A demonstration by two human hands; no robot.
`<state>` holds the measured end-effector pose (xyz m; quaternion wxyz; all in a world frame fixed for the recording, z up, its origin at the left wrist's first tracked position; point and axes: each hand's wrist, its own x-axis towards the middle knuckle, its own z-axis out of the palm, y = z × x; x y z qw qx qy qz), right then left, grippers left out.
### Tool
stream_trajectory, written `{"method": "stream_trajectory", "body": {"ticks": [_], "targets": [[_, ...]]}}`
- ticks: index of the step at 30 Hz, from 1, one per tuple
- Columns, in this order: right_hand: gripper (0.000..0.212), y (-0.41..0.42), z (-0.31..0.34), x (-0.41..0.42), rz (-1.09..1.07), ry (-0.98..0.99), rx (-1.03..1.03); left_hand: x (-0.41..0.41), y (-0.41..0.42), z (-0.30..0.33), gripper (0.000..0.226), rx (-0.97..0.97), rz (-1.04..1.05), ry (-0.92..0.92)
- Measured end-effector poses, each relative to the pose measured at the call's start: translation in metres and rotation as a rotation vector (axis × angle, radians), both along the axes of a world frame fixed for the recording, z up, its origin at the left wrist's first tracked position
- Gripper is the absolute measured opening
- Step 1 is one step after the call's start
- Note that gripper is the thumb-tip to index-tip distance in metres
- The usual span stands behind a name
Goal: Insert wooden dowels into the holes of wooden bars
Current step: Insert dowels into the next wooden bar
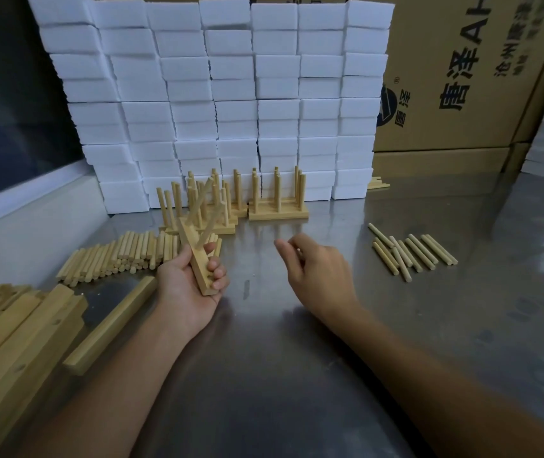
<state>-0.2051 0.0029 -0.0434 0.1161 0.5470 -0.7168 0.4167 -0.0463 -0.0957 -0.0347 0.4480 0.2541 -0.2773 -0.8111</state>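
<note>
The left hand (194,279) grips a wooden bar (198,259) near its lower end, fingers (216,274) curled round it and thumb along the other side, holding it tilted up above the table (297,375). Two or so dowels already stand in the upper part of the bar, blurred; at least one empty hole shows low on its face, just beside the fingertips.

The right hand (317,266) hovers over the middle of the table with its fingers loosely curled — it holds nothing that I can make out. Loose dowels (412,252) lie in a small row toward the right edge; a larger heap of dowels (122,256) lies along the left edge, behind the left hand. Spare bars (16,332) are stacked at the near left corner, and finished bars with upright dowels (277,200) stand toward the far edge, before a wall of white foam blocks (217,94).

A dowel looks light, stiff and smooth — it will roll if nudged, so pinching it at mid-length with thumb and two fingertips should steer it best. The bar is rigid and light enough for one hand; gripping it below the open holes, as now, keeps them free. The fit probably needs a firm, straight push, as a skewed dowel may jam.
</note>
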Motion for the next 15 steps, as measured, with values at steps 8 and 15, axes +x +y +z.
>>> {"method": "stream_trajectory", "body": {"ticks": [8, 15], "targets": [[0.033, 0.002, -0.0002, 0.001, -0.036, 0.043, -0.294, 0.0, 0.002, 0.001, 0.041, -0.02, -0.01, -0.03], [0.025, 0.0004, -0.0039, 0.0004, 0.034, -0.167, -0.254, 0.0, 0.0029, 0.002, 0.04, -0.027, -0.019, -0.038]]}}
